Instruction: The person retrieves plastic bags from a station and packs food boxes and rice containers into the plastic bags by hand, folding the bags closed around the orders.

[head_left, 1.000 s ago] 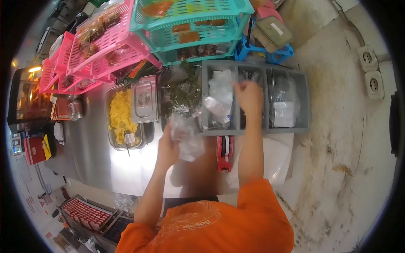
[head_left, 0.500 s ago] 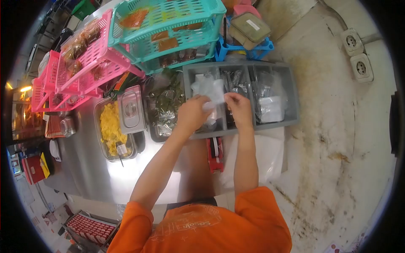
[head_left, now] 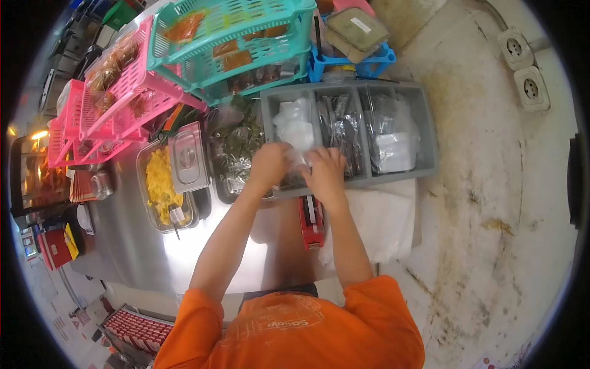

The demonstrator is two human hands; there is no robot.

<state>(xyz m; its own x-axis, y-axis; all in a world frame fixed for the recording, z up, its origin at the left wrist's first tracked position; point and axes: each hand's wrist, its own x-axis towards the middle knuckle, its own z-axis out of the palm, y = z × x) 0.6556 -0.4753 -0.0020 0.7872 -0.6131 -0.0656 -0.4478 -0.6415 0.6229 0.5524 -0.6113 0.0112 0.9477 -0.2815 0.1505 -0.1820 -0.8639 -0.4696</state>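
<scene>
Both hands are close together over the front of the left compartment of a grey divided tray (head_left: 429, 123). My left hand (head_left: 272, 165) has its fingers closed on a thin clear plastic bag (head_left: 297, 157). From the right, my right hand (head_left: 326, 173) touches the same plastic with its fingertips, and its fingers are partly bent. Behind the hands, more whitish clear bags (head_left: 294, 123) lie in the left compartment. Dark wrapped cutlery (head_left: 342, 129) fills the middle one, and white packets (head_left: 395, 152) in clear plastic lie in the right one.
Left of the tray are a pan of wrapped green leaves (head_left: 236, 144) and a container of yellow food (head_left: 161, 181) with a metal lid (head_left: 188, 158). Teal baskets (head_left: 233, 46) and pink baskets (head_left: 126, 101) stand behind. A red tape dispenser (head_left: 311, 222) and white sheets (head_left: 375, 221) lie in front.
My left hand has come from the front of the tray to its left compartment with the plastic. My right hand has moved from the middle compartment down and left to meet it.
</scene>
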